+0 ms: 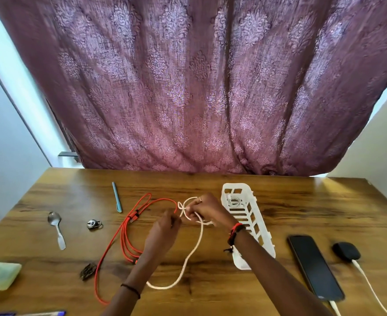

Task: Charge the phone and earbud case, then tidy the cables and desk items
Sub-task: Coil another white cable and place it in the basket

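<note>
White cable (193, 249) pinched in 2 hands, mid-desk (302, 201)
From the left: a spoon (56, 226), a pen (117, 197) and a looped red cable (124, 233) are laid flat. The white cable is gripped by the curled fingers of the left hand (163, 231) and right hand (207, 208). Then a white basket (265, 238), with the phone (313, 265) and earbud case (346, 251) plugged in far right.
</note>
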